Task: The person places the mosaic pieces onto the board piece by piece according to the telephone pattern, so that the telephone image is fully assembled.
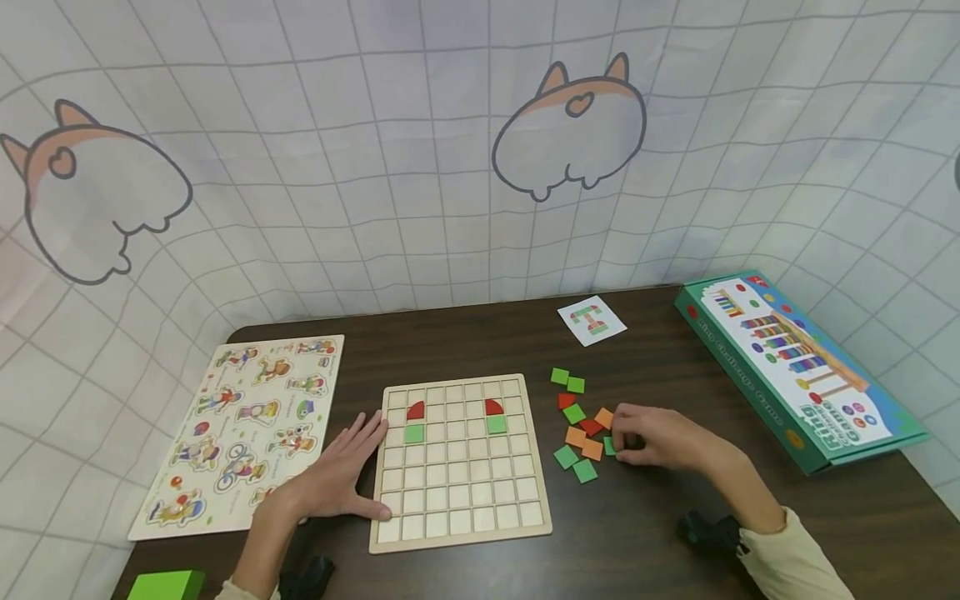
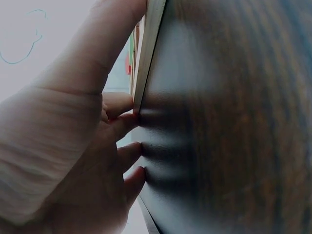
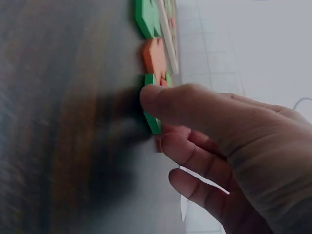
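Observation:
A wooden grid board (image 1: 457, 500) lies on the dark table. Two red quarter-round pieces, left (image 1: 416, 410) and right (image 1: 493, 407), sit in its upper cells, each above a green square, left (image 1: 414, 433) and right (image 1: 497, 424). Along the board's left edge rests my left hand (image 1: 330, 479), fingers extended and thumb at the lower left corner. My right hand (image 1: 663, 435) pinches a green square tile (image 3: 152, 123) at the right side of a loose group of green, orange and red pieces. Its thumb covers part of that tile.
Behind the loose pieces lies a white pattern card (image 1: 592, 320). A picture puzzle board (image 1: 247, 417) is on the left, a green game box (image 1: 802, 367) on the right. A bright green block (image 1: 167, 585) shows at the lower left. Patterned curtain (image 1: 450, 167) surrounds the table.

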A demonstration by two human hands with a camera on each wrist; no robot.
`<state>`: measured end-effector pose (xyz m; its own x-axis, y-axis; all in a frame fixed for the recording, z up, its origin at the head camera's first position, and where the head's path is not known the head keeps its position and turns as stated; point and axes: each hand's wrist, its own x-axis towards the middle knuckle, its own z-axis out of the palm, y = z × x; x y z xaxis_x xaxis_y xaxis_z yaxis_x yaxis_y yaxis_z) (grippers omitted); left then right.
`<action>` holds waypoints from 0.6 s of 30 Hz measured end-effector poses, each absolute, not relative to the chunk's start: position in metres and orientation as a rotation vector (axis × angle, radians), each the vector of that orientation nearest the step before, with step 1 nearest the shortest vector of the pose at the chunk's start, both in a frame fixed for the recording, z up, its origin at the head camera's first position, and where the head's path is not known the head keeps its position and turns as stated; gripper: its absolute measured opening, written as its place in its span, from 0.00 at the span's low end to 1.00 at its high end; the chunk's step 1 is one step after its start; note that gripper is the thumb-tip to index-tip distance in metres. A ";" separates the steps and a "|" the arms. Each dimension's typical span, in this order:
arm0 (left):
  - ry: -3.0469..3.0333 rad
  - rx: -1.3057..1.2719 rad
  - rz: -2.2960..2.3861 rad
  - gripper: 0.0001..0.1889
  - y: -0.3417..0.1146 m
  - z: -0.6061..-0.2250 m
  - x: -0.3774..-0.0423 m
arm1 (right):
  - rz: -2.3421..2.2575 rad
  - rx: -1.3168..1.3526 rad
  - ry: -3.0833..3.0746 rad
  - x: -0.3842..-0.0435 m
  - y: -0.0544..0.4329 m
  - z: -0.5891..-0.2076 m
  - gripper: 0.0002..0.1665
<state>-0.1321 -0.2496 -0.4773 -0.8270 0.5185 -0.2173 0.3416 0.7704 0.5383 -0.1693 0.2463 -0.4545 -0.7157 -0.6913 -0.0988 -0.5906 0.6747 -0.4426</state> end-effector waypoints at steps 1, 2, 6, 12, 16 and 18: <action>2.609 0.659 0.696 0.65 -0.250 -0.477 -0.132 | -0.592 -1.026 2.634 -0.170 0.246 -0.453 0.09; 2.609 0.657 0.697 0.65 -0.250 -0.477 -0.132 | -0.630 -1.028 2.631 -0.171 0.244 -0.451 0.09; 2.618 0.649 0.694 0.66 -0.251 -0.476 -0.132 | -0.771 -1.116 2.639 -0.176 0.228 -0.443 0.09; 2.621 0.646 0.697 0.66 -0.251 -0.476 -0.131 | -0.852 -1.246 2.653 -0.192 0.177 -0.436 0.11; 2.613 0.649 0.694 0.65 -0.250 -0.477 -0.132 | -0.877 -1.290 2.670 -0.205 0.128 -0.436 0.10; 2.611 0.654 0.694 0.65 -0.250 -0.478 -0.132 | -0.891 -1.285 2.689 -0.211 0.103 -0.436 0.10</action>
